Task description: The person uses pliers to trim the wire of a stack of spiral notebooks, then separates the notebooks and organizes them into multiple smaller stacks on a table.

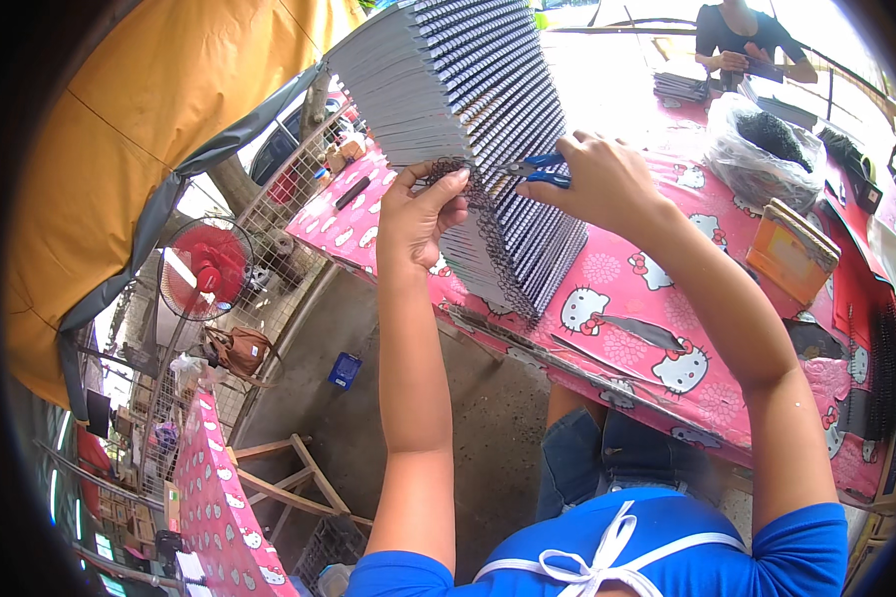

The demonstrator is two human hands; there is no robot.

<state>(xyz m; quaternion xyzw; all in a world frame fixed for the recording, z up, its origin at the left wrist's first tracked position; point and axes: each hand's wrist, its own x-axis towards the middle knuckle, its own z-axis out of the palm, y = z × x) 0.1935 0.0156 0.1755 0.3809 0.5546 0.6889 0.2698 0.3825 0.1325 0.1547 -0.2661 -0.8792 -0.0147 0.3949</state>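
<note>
A tall stack of spiral-bound notebooks point(508, 109) stands on the pink table, its black coil edges facing right and toward me. My left hand point(418, 214) is closed at the stack's near corner, thumb and fingers pinching the end of a black spiral coil point(451, 167). Held in my right hand point(612, 179) is a pair of blue-handled pliers point(546, 180). Their jaws point left at the coils, close to my left fingertips. Whether the jaws touch a wire is too small to tell.
The pink patterned tablecloth point(607, 269) has a torn spot near the front edge. To the right lie a clear plastic bag of black coils point(772, 139) and an orange-covered stack point(791, 249). Another person point(752, 50) stands across the table. A red fan point(206, 269) is at the left.
</note>
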